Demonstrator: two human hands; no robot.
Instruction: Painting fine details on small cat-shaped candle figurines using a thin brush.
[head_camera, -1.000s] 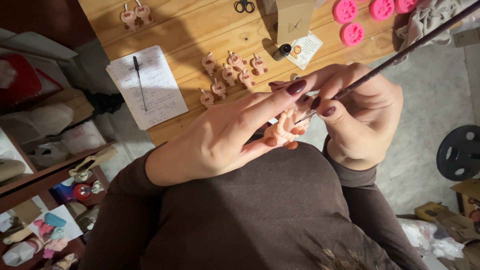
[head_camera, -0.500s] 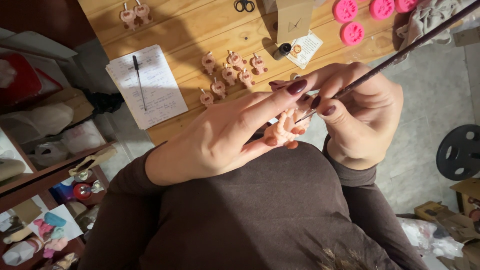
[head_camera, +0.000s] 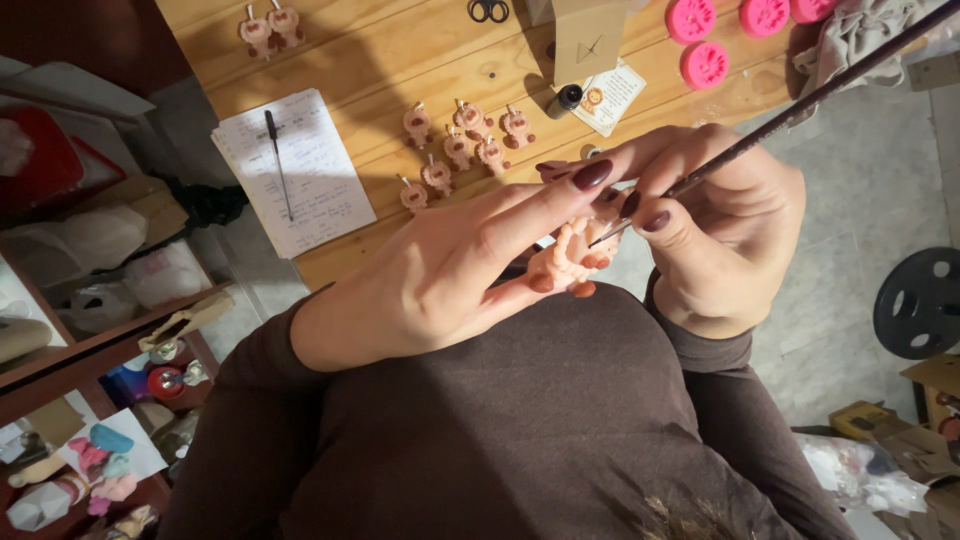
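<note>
At frame centre the left hand (head_camera: 440, 275) pinches a small peach-coloured clay figurine (head_camera: 565, 262) between thumb and fingers, while the right hand (head_camera: 725, 235) grips a thin dark paintbrush (head_camera: 800, 105) like a pen, its tip touching the figure's upper side. Judging by this, the stroke goes best with the two hands braced together and only the tip moving lightly. On the wooden table (head_camera: 400, 50) at the top lie matching figurines (head_camera: 460, 145), a small dark-capped bottle (head_camera: 565, 98) whose contents cannot be seen, and pink round moulds (head_camera: 705, 62) at upper right; whether these are filled cannot be told
</note>
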